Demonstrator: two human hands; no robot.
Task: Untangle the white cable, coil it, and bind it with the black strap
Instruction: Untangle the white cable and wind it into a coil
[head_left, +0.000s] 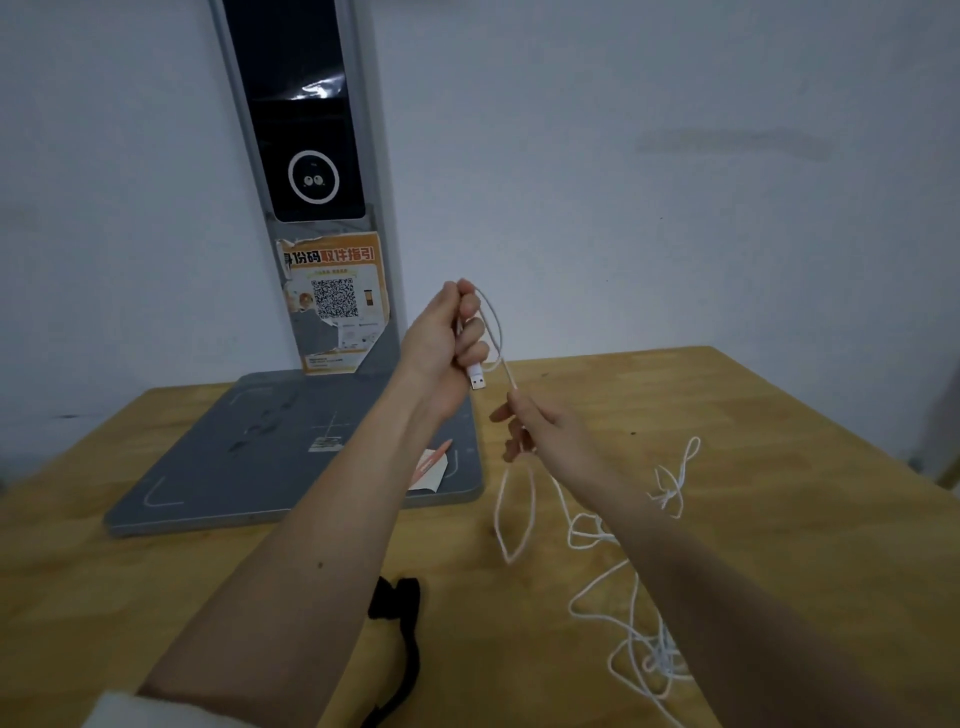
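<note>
My left hand (447, 332) is raised above the table and grips the white cable (613, 582) near its USB plug (477, 375), which points down out of the fist. A small loop of cable arcs from the fist to my right hand (540, 426), which pinches the cable just below. From there the cable hangs to the wooden table (779, 426) and lies in loose tangled loops at the right. The black strap (402, 623) lies on the table near the front, partly under my left forearm.
A grey flat base plate (249, 467) with an upright post (317, 156) carrying a dark screen and an orange QR poster stands at the back left. An orange pen and a paper slip (431, 462) lie on the plate. A pale wall is behind.
</note>
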